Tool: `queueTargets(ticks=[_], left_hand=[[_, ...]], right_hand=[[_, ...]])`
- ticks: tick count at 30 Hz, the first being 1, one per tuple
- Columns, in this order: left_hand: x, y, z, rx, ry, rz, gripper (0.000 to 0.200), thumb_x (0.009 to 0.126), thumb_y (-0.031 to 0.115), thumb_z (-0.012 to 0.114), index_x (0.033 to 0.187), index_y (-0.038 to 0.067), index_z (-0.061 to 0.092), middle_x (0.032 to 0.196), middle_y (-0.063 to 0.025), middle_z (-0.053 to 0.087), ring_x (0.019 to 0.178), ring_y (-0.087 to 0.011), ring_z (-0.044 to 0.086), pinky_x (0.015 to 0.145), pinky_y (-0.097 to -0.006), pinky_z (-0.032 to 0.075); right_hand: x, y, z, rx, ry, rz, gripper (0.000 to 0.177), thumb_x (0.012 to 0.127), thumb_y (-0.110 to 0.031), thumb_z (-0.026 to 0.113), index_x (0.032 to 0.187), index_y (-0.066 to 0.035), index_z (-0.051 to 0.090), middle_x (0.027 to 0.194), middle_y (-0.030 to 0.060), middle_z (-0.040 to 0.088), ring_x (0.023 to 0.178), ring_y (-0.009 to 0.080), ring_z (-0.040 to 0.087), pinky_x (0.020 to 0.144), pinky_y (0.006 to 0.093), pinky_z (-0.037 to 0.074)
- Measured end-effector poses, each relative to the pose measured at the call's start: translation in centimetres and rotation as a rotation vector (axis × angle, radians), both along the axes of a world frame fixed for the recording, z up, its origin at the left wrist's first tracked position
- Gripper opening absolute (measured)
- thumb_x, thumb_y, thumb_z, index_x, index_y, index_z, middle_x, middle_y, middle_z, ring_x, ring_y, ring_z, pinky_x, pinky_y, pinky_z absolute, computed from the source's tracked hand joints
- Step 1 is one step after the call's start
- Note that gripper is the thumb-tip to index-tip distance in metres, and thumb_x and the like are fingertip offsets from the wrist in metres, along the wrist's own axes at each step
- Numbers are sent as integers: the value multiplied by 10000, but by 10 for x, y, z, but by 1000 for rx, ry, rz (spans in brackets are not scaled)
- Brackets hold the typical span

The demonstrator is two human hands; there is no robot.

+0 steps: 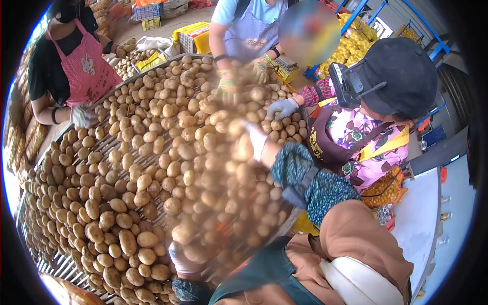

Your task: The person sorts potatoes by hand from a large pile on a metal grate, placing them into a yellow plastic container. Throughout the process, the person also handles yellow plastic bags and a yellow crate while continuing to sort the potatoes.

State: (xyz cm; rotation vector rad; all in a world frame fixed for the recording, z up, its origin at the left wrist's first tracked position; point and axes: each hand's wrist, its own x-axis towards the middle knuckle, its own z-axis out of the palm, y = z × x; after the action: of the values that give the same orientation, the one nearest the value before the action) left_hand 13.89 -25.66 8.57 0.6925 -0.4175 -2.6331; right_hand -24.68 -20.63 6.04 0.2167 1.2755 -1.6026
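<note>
Many potatoes (128, 242) cover a slatted sorting table (158, 211). My left hand (187, 265), in a pale glove, is low in the view at the near side, right against potatoes; its fingers are mostly hidden. Stretched over the pile is my right hand (257, 141), gloved in white below a teal patterned sleeve (297, 168). Motion smears its fingers and the potatoes around it, so its grip does not show.
Three co-workers' gloved hands reach in: one glove (83, 116) at left, patterned gloves (227, 86) at the far side, a grey-blue glove (282, 108) at right. Yellow crates (285, 71) and net sacks (362, 40) stand behind. A metal rim (63, 133) edges the table.
</note>
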Motion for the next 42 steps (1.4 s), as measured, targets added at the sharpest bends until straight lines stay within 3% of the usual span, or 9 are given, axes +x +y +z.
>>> queueTargets(ticks=[6, 14, 17, 20, 23, 30, 37, 40, 42], left_hand=[[4, 0, -32, 6, 77, -111, 720, 812, 586, 619, 1292, 53, 559, 1121, -125, 610, 927, -261, 603, 740, -455, 542], [-8, -1, -18, 118, -54, -115, 671, 965, 555, 526, 1404, 49, 515, 1229, -152, 657, 1015, -278, 676, 870, -434, 578], [-12, 8, 13, 83, -50, -136, 673, 969, 552, 541, 1365, 9, 538, 1132, -164, 691, 882, -273, 703, 750, -399, 602], [-6, 13, 3, 67, -28, -209, 702, 973, 590, 539, 1340, -8, 560, 1083, -164, 706, 840, -285, 710, 716, -387, 613], [6, 9, -32, 195, 24, -200, 719, 951, 651, 542, 1292, 21, 591, 1057, -177, 699, 882, -306, 705, 765, -437, 617], [23, 24, -50, 197, 57, -97, 462, 958, 332, 622, 1307, 37, 555, 1222, -199, 656, 1109, -374, 640, 1030, -593, 477], [15, 54, -51, 219, 280, -246, 377, 989, 274, 605, 1280, 36, 577, 1305, -172, 620, 1246, -345, 569, 1107, -570, 408], [0, 70, -77, -685, -54, -294, 457, 1003, 341, 594, 1352, 49, 547, 1375, -163, 591, 1298, -332, 541, 1132, -556, 387], [-9, 95, -64, -110, 72, -297, 527, 1001, 414, 590, 1394, 69, 527, 1408, -150, 576, 1322, -330, 522, 1142, -545, 381]], right_hand=[[-119, -12, 6, -439, -71, -523, 429, 953, -504, 643, 1068, -94, 584, 900, 141, 695, 660, 260, 641, 598, 396, 560], [80, 13, 13, -227, 198, 552, 549, 984, -393, 617, 1413, -60, 537, 1169, 138, 673, 699, 215, 677, 560, 362, 593], [167, 29, 0, -153, 659, 797, 728, 883, -340, 782, 1492, -98, 465, 1316, 167, 640, 1136, 247, 667, 898, 333, 565], [202, 40, -2, -153, 1232, 1032, 767, 848, -286, 820, 1485, -60, 458, 1294, 199, 645, 1171, 289, 637, 1018, 376, 493], [210, 48, 1, -125, 976, 750, 685, 843, -287, 827, 1403, -30, 529, 1238, 153, 680, 1164, 243, 633, 1015, 361, 497], [219, 108, -8, -295, -253, 347, 536, 877, -428, 771, 1240, -65, 620, 975, 83, 672, 696, 173, 640, 565, 288, 562], [241, 171, -9, -346, -234, 214, 671, 858, -507, 764, 1327, -64, 580, 1129, 140, 681, 927, 254, 664, 698, 338, 555], [240, 201, -8, -317, -269, 251, 691, 849, -523, 771, 1320, -62, 565, 1078, 142, 677, 857, 241, 665, 675, 343, 570], [251, 223, -24, -334, -236, 173, 689, 849, -536, 766, 1307, -58, 571, 1038, 144, 680, 785, 239, 676, 625, 345, 574]])
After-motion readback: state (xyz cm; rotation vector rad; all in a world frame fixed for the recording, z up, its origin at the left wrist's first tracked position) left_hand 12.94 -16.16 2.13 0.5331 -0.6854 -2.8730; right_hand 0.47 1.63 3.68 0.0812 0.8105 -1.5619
